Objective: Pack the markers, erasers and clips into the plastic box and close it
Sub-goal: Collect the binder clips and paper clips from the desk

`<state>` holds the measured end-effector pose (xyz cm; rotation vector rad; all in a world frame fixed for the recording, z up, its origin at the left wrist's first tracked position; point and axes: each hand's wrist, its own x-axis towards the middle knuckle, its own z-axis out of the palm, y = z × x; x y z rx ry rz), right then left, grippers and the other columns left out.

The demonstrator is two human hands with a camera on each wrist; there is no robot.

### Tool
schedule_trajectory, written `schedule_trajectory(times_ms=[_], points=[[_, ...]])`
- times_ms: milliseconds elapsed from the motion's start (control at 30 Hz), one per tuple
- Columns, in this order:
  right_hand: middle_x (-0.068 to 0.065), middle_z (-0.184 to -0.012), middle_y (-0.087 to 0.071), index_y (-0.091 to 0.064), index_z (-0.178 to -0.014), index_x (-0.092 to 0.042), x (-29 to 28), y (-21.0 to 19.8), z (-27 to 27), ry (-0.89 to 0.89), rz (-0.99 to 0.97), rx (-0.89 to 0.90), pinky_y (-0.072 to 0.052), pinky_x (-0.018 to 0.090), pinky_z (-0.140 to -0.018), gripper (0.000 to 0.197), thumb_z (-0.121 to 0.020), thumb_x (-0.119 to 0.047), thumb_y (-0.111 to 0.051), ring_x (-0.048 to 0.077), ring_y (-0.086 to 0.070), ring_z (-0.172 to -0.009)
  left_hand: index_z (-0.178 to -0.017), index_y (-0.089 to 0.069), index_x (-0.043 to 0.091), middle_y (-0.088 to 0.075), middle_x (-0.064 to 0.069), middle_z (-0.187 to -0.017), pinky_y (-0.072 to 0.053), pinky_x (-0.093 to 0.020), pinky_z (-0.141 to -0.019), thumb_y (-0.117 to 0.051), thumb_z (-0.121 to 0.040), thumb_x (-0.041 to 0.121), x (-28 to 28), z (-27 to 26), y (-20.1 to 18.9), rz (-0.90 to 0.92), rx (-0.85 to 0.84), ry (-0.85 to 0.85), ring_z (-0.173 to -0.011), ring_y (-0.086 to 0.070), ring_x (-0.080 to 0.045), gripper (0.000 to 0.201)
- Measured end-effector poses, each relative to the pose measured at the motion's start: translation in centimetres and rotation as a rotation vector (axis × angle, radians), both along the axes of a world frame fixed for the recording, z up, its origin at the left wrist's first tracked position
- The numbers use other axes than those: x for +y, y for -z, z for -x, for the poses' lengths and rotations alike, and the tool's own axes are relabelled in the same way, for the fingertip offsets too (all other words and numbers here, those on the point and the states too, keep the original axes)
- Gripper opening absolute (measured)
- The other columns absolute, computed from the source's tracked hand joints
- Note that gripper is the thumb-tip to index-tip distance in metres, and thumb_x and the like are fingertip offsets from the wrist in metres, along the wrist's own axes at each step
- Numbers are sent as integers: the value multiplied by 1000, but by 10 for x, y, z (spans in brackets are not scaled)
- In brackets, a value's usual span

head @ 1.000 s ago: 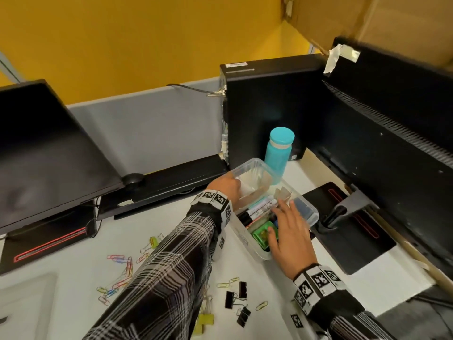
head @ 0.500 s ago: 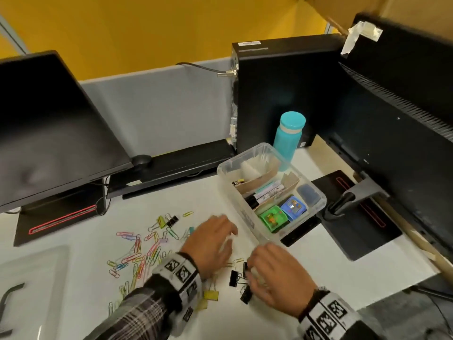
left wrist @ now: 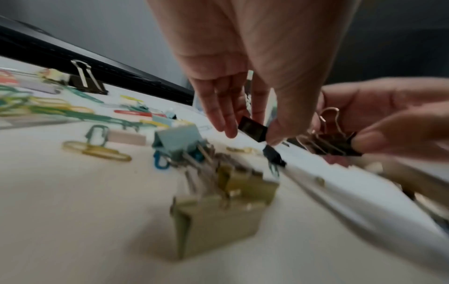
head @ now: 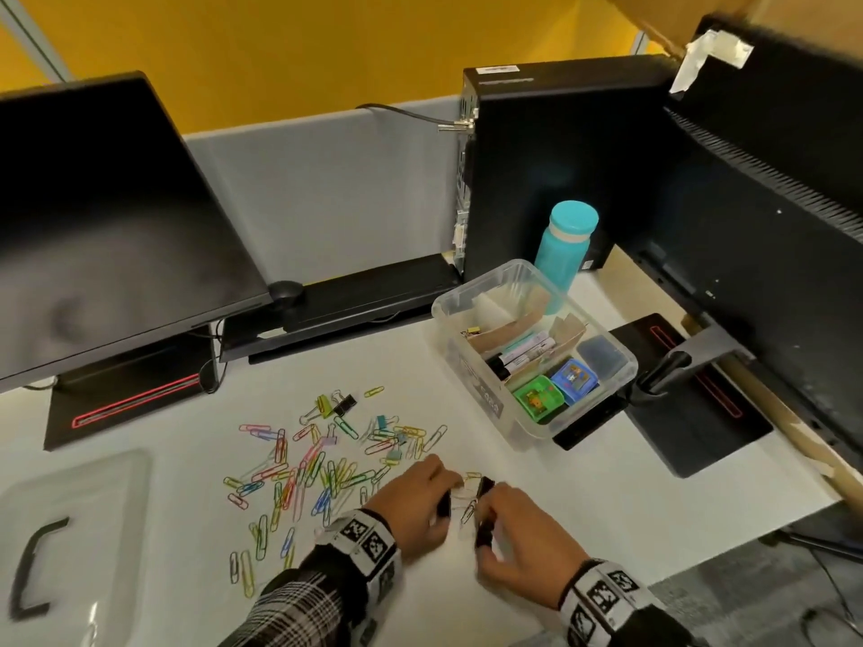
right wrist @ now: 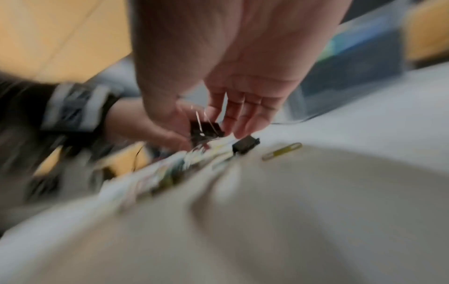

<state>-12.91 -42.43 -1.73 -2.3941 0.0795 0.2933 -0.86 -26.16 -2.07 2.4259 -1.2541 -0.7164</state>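
At the near edge of the desk [head: 583, 483], two hands close together, almost touching. Left hand [head: 413, 499] pinching a small black binder clip [left wrist: 252, 129] between thumb and fingers. Right hand [head: 518, 539] gripping another black clip [left wrist: 334, 146] with its wire handles up – thumb and forefinger curled round it. One more black clip [left wrist: 274, 157] lying on the desk just below the fingertips. Right-wrist view heavily blurred; only the fingers and a dark clip readable there.

Just left of the hands, a scatter of coloured paper clips [head: 317, 469] spread flat over the desk, with a few binder clips among them – a blue one [left wrist: 177, 139] and two olive ones [left wrist: 218, 217] near the left wrist, a black one [head: 344, 406] at the far edge of the scatter. Further left, a clear lid [head: 93, 530] with a black handle, lying flat, well apart from the box.

Beyond the hands, to the right, the plastic box [head: 481, 403], open. Inside: markers [head: 523, 354] lying between cardboard dividers, a green eraser [head: 538, 400] and a blue eraser [head: 574, 380] side by side in the near end, a few clips [head: 471, 331] in the far-left compartment.

Behind the box, a teal bottle [head: 562, 245] upright, against a black computer tower [head: 551, 156]. Monitors at far left [head: 107, 217] and far right [head: 770, 203].
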Motion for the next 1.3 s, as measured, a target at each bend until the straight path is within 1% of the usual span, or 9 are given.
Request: schedule_trajectory(times_ms=[167, 233, 300, 400, 500, 600, 800, 1100, 1300], points=[[15, -77, -51, -50, -81, 1, -18, -5, -13, 504, -1209, 260, -46, 31, -59, 42, -43, -15, -58, 24, -52, -63, -122, -55, 26, -34, 10, -116, -49, -17, -79, -61, -83, 23, 34, -21, -10, 75, 141, -136, -87, -56, -9, 39], [16, -77, -52, -50, -78, 0, -19, -13, -17, 523, -1422, 321, -45, 33, -56, 33, -48, -12, -58, 28, -50, -61, -109, -60, 21, -33, 9, -110, -47, -13, -68, -58, -83, 16, 40, -23, -12, 97, 148, -150, -75, -54, -4, 27], [13, -69, -50, -49, -75, -2, -14, -17, -23, 560, -1299, 321, -37, 27, -47, 16, -65, -11, -57, 21, -46, -53, -95, -55, 17, -31, 8, -106, -38, -4, -60, -50, -83, 7, 42, -19, -15, 109, 146, -150, -66, -49, 3, 16], [3, -62, -49, -48, -83, -12, -10, -5, -32, 558, -585, 214, -32, 24, -44, 15, -85, -18, -62, 11, -41, -45, -86, -41, 22, -28, 8, -103, -44, -12, -65, -42, -82, 0, 42, -11, -15, 105, 160, -112, -76, -53, -6, 22], [-6, -80, -55, -39, -109, -28, -7, 1, -35, 359, -19, 214, -41, 23, -60, 40, -82, -38, -66, 10, -51, -65, -95, -48, 17, -27, 7, -105, -35, -7, -57, -44, -84, 2, 41, -3, -12, 5, 157, -55, -74, -47, -12, 19], [-3, -110, -55, -36, -119, -28, 1, 3, -36, 243, 203, 271, -47, 31, -75, 45, -85, -42, -60, 19, -60, -91, -110, -51, 19, -27, 7, -106, -35, -12, -62, -45, -87, 8, 40, 4, -10, -54, 130, 7, -78, -48, -14, 27], [0, -110, -54, -40, -116, -22, 5, 4, -32, 234, 252, 272, -47, 29, -73, 37, -88, -44, -53, 21, -61, -92, -127, -45, 21, -34, -1, -115, -48, -31, -85, -47, -91, 24, 40, 9, -10, -139, 44, 111, -97, -50, -20, 36], [-9, -89, -56, -45, -100, -33, -3, -71, -27, 146, -18, -9, -40, 17, -55, 27, -83, -50, -58, 8, -48, -54, -123, -51, 20, -36, -5, -117, -51, -38, -81, -60, -86, 17, 31, -1, -12, -209, -71, 210, -99, -51, -27, 38], [-4, -83, -57, -52, -91, -22, -30, -122, -82, 342, -21, -214, -35, 16, -56, 21, -84, -37, -64, 2, -47, -59, -117, -51, 27, -36, 5, -115, -49, -25, -76, -58, -87, 33, 30, -3, -20, -64, -16, 74, -87, -55, -16, 31]])
